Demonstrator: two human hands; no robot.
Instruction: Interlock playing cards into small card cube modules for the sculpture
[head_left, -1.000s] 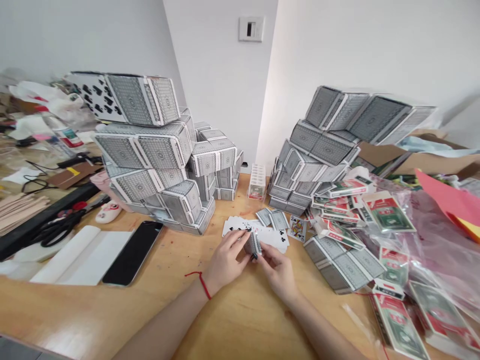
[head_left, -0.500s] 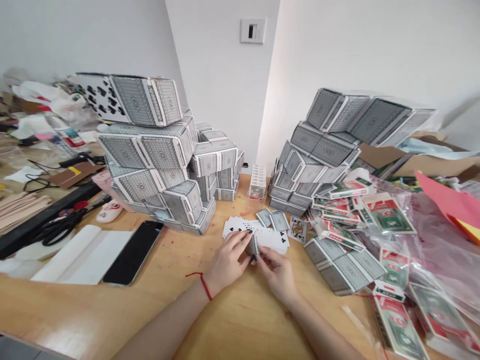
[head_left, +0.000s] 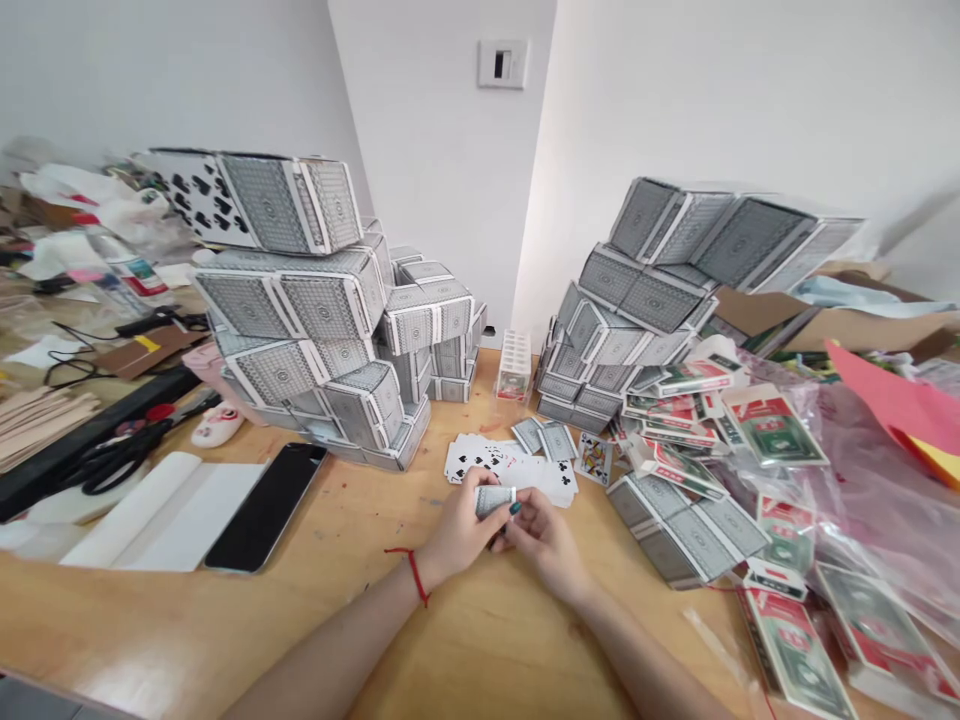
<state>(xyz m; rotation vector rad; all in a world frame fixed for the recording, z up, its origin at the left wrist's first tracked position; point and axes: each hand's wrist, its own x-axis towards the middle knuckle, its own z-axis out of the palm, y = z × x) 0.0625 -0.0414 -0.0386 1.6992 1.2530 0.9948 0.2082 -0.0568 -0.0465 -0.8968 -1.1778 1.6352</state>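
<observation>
Between my two hands is a playing card (head_left: 495,499) with its grey patterned back toward me, bent along its edges. My left hand (head_left: 463,528) is closed on it, thumb across the lower part. My right hand (head_left: 545,540) pinches its right end with the fingertips. Just beyond my fingers lie spread playing cards (head_left: 529,475), face up, spades and clubs showing. Two bent cards (head_left: 558,441) rest face down at the back of that spread. Beside them on the right is a queen card (head_left: 595,458).
A tall stack of folded-card blocks (head_left: 296,300) stands on the left, and another stack (head_left: 630,290) leans on the right. A card block (head_left: 686,530) lies at right, near card boxes (head_left: 799,650) and plastic wrap. A phone (head_left: 266,508) and scissors (head_left: 124,455) are at left.
The card between my hands has turned from standing on edge to lying crosswise, its patterned back now showing. Both hands have shifted slightly, and the things around them are unchanged.
</observation>
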